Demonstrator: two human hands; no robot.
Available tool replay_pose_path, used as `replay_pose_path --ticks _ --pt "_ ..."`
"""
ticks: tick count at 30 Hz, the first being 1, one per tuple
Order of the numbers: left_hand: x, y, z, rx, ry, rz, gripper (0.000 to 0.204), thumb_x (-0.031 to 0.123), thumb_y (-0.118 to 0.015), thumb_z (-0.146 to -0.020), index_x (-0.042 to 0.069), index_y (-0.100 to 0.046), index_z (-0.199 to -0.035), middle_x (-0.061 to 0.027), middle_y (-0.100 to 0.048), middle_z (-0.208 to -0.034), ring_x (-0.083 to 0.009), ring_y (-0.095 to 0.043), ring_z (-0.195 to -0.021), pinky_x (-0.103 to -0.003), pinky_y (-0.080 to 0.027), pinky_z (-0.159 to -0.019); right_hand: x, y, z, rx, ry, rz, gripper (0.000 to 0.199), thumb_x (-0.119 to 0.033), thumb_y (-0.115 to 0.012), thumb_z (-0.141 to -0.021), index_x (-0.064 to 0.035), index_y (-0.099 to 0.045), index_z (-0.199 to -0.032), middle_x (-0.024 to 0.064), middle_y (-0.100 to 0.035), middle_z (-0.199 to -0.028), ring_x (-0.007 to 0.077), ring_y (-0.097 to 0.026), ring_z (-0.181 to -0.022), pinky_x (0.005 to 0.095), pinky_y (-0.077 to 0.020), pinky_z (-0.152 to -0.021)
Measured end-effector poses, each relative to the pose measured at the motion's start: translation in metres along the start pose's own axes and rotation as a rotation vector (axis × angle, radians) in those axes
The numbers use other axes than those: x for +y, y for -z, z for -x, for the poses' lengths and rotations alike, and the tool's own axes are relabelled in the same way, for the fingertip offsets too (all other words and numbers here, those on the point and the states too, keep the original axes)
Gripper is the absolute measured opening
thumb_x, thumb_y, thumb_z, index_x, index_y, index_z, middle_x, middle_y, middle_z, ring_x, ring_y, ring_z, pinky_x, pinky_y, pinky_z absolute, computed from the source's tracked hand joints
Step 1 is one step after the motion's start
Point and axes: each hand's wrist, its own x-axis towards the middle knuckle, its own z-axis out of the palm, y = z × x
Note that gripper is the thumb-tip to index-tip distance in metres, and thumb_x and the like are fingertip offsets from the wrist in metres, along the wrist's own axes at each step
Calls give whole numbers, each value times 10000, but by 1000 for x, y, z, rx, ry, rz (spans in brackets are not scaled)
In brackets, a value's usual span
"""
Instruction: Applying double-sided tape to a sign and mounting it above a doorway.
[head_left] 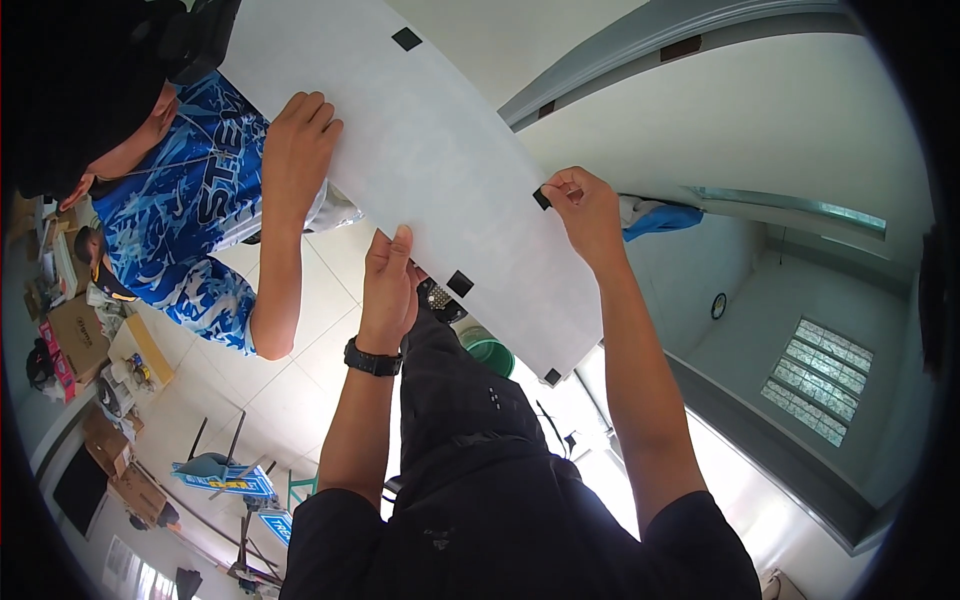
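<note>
A long white sheet-like panel (455, 175) slants across the middle, with small black squares along its edges. My left hand (386, 290), a black watch on its wrist, grips the panel's near edge, thumb on top and fingers partly hidden underneath. Close by on that edge sits a black square (460, 284). At the opposite edge my right hand (585, 208) is closed in a pinch on another black square (541, 199), which touches or overlaps the panel's rim. More black squares show at the far upper edge (406, 39) and the lower corner (552, 377).
A co-worker in a blue patterned shirt (190, 190) stands at the left, one hand (303, 150) on the panel. Below the panel is a green bucket (487, 352). Cardboard boxes (80, 335) and blue signs (225, 478) lie at the left; a grey-framed wall is at the right.
</note>
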Motion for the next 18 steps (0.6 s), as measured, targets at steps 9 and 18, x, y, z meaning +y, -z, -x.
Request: replay_pose_path --ticks 9,18 --pt "5 -1 -4 -24 -6 21 342 274 -495 -1095 87 -526 -1379 -23 -678 -1180 -119 -676 -1001 -310 -559 -829 -6 3 -2 38 16 -4 103 -100 -744 -884 -11 -717 -928 52 -690 -783 138 -597 -697 293 -499 -668" --pt "6 -10 -1 21 0 33 361 267 -488 -1097 72 -509 -1400 -34 -677 -1184 -124 -675 -1006 -314 -569 -836 -4 13 -8 -52 2 -8 85 -75 -719 -890 -5 -710 -938 67 -699 -818 159 -608 -723 303 -510 -706"
